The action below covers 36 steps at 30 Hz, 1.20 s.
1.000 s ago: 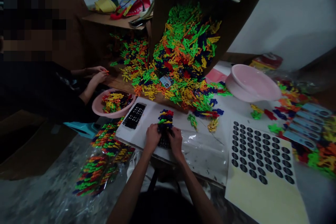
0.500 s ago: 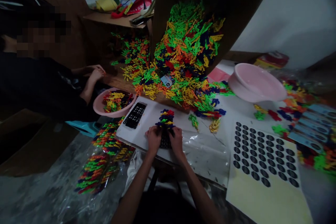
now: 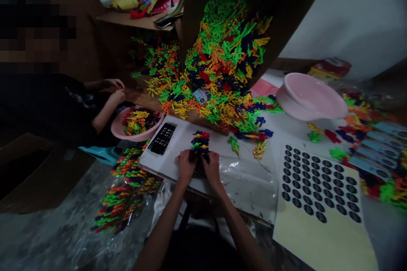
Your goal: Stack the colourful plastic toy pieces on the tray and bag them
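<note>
In front of me on the white board lies a black slotted tray [image 3: 199, 170]; small colourful plastic figures [image 3: 200, 139] in blue, red, yellow and green fill its far part. At the tray's left edge my left hand [image 3: 185, 164] is closed, fingers curled at the near end of the figure row. Opposite it my right hand [image 3: 210, 166] is closed too, thumb and fingers pressed together over the tray. What the fingertips pinch is too dark and small to make out. Farther left rests a second black slotted tray [image 3: 162, 138], its slots showing white.
A big heap of figures [image 3: 225, 67] spills from a cardboard box ahead. Right stand a pink basin [image 3: 311, 97] and a sheet of round black stickers [image 3: 318, 186]. A co-worker's hands [image 3: 114, 89] are near another pink basin [image 3: 116, 131] at left. Bagged figures [image 3: 111, 207] lie below.
My hands stay at the tray with only slight finger movement. The view has shifted a little. The co-worker's hands have moved slightly and now hold something small and red.
</note>
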Available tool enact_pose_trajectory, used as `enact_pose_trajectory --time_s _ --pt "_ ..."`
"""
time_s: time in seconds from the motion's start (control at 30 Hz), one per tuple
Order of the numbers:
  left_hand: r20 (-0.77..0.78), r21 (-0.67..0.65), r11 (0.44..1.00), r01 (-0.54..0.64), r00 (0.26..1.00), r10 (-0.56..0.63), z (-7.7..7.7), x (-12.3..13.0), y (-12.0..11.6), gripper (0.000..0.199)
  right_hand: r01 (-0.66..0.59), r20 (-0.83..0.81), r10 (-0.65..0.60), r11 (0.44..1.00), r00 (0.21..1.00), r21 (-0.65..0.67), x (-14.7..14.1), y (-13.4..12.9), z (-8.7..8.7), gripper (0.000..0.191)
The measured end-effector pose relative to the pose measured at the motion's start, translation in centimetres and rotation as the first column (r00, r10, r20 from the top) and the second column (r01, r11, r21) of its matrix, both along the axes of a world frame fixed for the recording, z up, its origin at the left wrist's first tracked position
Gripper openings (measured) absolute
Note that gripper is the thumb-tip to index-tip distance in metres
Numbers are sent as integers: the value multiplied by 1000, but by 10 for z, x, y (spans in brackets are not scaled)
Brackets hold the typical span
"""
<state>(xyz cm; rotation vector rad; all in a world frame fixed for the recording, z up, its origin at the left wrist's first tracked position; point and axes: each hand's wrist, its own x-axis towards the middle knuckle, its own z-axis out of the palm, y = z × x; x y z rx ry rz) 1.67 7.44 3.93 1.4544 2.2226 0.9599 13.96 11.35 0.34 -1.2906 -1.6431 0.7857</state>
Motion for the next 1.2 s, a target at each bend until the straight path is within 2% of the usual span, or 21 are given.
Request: enact_pose_trajectory --time_s 0.1,0.3,0.5,0.73,0.9,1.0,1.2 --pt "5 -7 1000 -13 1000 13 -1 -1 1 10 -26 25 26 1000 999 -6 1 4 4 24" --pt "-7 -25 1000 0 1000 0 0 -5 1 6 -163 128 160 986 979 18 5 13 9 16" --pt "-102 -38 996 77 992 -80 6 -5 1 4 -142 128 135 989 982 40 7 14 2 21" --pt "-91 -62 987 147 984 -152 4 -16 5 6 -94 128 89 995 988 37 7 7 5 22" --pt "-78 -52 981 189 978 -192 0 -24 6 15 -110 85 108 993 991 29 7 5 7 23" --pt "-78 -51 975 216 972 -220 0 -26 7 12 -128 62 126 991 990 32 8 5 8 21" --pt "-84 -45 987 157 983 -161 0 -24 7 12 -196 85 194 980 977 24 13 7 9 15"
